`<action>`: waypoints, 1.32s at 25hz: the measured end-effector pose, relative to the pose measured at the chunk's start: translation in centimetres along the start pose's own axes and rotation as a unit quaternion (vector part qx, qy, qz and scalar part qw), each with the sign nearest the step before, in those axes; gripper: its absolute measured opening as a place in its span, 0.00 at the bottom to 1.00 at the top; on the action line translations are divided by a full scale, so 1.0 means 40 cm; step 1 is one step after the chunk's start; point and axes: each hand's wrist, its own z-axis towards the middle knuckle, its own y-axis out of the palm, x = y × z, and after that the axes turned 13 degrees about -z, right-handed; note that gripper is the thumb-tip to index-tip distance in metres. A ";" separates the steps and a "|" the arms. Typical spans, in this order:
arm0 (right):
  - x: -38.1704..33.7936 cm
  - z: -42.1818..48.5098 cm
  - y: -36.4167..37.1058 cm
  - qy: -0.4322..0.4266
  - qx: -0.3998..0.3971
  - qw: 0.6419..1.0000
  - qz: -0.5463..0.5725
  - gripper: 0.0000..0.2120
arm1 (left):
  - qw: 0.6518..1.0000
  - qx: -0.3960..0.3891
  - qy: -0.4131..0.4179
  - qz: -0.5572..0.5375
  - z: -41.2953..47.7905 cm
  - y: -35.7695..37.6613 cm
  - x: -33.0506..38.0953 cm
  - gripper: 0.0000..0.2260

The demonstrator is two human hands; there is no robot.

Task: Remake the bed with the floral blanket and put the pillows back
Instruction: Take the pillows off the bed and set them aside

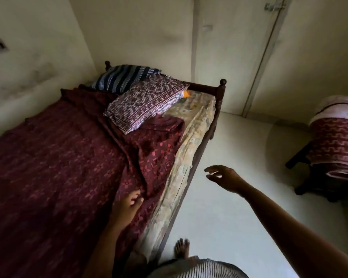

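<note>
The left hand point(127, 205) is laid flat on the blanket point(54, 157); the right hand point(223, 178) is held spread and empty beside it, off the bed point(181, 167). A rucked fold point(149, 149) is found just ahead of the left hand, the nearer one, running on toward the pillows point(147, 101).

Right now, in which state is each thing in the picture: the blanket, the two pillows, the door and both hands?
Floral blanket: spread out, wrinkled toward the head end, mattress edge uncovered.
Striped pillow: lying at the head end.
Patterned pillow: lying tilted, partly on the blanket.
Door: shut.
Left hand: open, rests on the blanket.
Right hand: open, in the air above the floor.
</note>
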 end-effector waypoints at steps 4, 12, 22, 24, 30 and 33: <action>0.000 0.197 -0.045 0.033 0.001 0.998 0.047 0.12 | 1.000 -0.015 -0.018 -0.005 0.225 0.050 0.063 0.17; 0.119 0.550 -0.151 0.096 0.013 0.988 0.117 0.10 | 0.994 -0.098 0.002 0.046 0.716 0.188 0.301 0.17; 0.029 1.113 -0.411 -0.021 0.132 0.970 0.201 0.11 | 0.979 -0.028 0.061 0.193 1.174 0.002 0.640 0.18; -0.003 1.216 -0.405 -0.043 0.152 0.963 0.219 0.10 | 0.976 -0.020 0.068 0.204 1.281 -0.042 0.657 0.19; -0.052 1.570 -0.308 -0.089 0.203 0.948 0.229 0.07 | 0.975 0.028 0.072 0.208 1.706 -0.160 0.582 0.21; -0.073 1.756 -0.225 -0.057 0.224 0.949 0.214 0.09 | 0.980 0.030 0.072 0.182 2.004 -0.190 0.525 0.25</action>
